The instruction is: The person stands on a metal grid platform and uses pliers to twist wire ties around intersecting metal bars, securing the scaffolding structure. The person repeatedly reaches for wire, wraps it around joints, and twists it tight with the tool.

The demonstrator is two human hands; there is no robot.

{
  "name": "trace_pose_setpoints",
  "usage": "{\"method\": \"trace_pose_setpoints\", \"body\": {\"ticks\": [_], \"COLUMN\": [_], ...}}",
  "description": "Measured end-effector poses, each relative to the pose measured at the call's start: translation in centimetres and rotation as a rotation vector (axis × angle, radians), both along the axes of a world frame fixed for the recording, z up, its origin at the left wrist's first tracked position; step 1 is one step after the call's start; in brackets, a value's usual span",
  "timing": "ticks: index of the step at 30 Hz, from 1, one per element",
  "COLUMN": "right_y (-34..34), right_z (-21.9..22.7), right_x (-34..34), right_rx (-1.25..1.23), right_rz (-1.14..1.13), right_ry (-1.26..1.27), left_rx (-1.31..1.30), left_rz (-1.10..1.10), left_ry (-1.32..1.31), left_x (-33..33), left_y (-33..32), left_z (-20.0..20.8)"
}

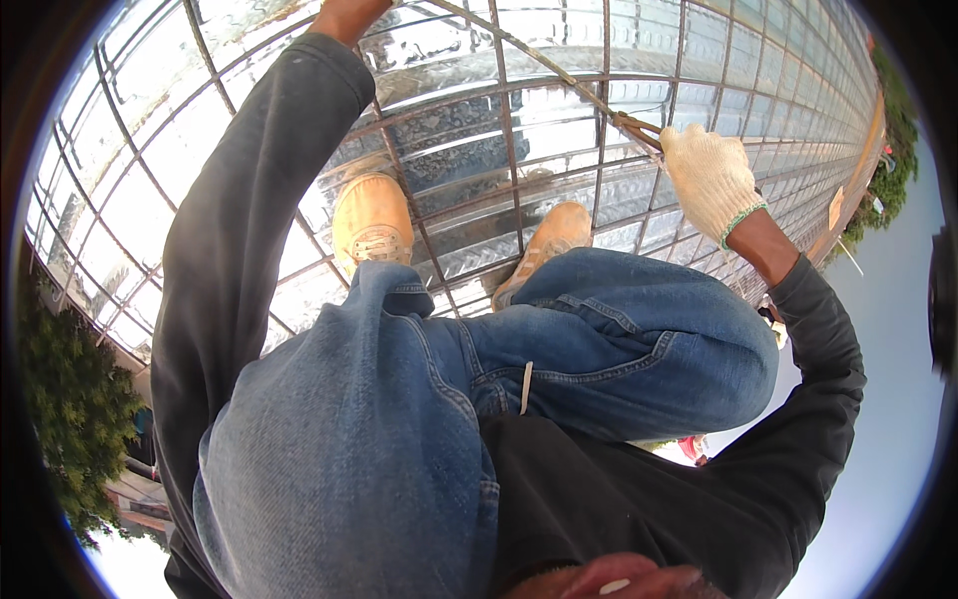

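My right hand (711,180), in a cream knit glove with a green-edged cuff, is closed around the handles of rusty pincers (639,130). The jaw end of the pincers points up and left, over a crossing of the steel bar mesh (507,150). A thin, straight rod or strip (549,65) runs from the pincers to the top edge, near my left hand. Of my left hand (347,15) only the wrist part shows at the top; its fingers are cut off by the frame, so what it holds is hidden.
Shiny ribbed metal sheeting (449,150) lies under the mesh. I crouch with both tan shoes, the left shoe (373,222) and right shoe (555,240), on the mesh. A wooden edge board (848,190) borders the right side. Trees (70,399) stand beyond the left edge.
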State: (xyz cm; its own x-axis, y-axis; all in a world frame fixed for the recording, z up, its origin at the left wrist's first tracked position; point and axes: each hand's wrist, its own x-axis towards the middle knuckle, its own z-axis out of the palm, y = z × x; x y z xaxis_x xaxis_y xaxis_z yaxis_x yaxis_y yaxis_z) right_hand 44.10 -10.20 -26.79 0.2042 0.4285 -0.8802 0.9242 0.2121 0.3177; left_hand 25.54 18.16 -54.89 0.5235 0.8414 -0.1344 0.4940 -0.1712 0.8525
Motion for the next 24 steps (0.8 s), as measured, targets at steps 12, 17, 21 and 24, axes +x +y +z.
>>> {"method": "trace_pose_setpoints", "body": {"ticks": [12, 17, 21, 24], "right_y": [0.4, 0.4, -2.4, 1.6], "right_z": [-0.2, -0.3, 1.3, 2.0], "right_x": [5.3, 5.5, 3.3, 1.4], "right_rx": [-0.297, -0.15, 0.202, 0.019], "right_rz": [-1.286, -0.846, -0.008, -0.008], "right_ry": [0.217, 0.167, 0.071, -0.067], "left_rx": [0.205, 0.12, -0.148, -0.363], "left_rz": [-0.015, 0.121, 0.043, 0.268], "left_ry": [0.299, -0.149, -0.126, -0.557], "left_x": [-0.3, -0.7, 1.2, 1.3], "left_y": [-0.6, 0.1, -1.1, -0.5], "left_z": [6.4, -1.2, 3.5, -1.5]}}
